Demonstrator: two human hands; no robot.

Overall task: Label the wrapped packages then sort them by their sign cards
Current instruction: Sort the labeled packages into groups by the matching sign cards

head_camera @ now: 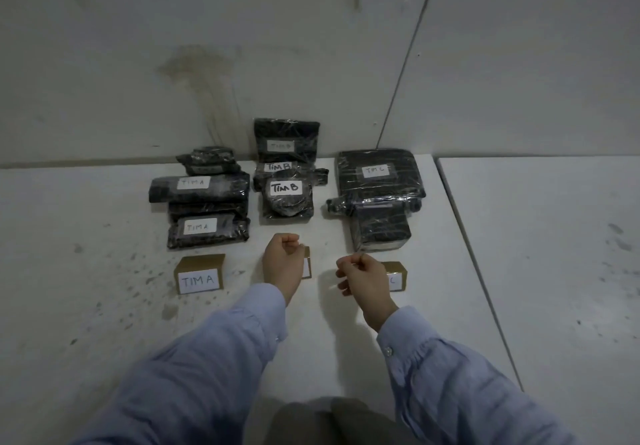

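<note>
Black plastic-wrapped packages lie in three groups on the white floor. The left group (204,202) bears "TIM A" labels, the middle group (286,181) "TIM B" labels, and the right group (379,188) has a "TIM C" label on its top package. A cardboard sign card "TIM A" (199,274) stands in front of the left group. My left hand (282,262), fingers curled and holding nothing, hides most of the middle sign card (307,264). My right hand (363,280), fingers loosely curled, covers part of the right sign card (396,276).
A grey wall (311,46) rises right behind the packages. A dark floor seam (485,271) runs diagonally on the right. The floor on the left carries grey scuff marks (138,282). My knees (329,420) show at the bottom edge.
</note>
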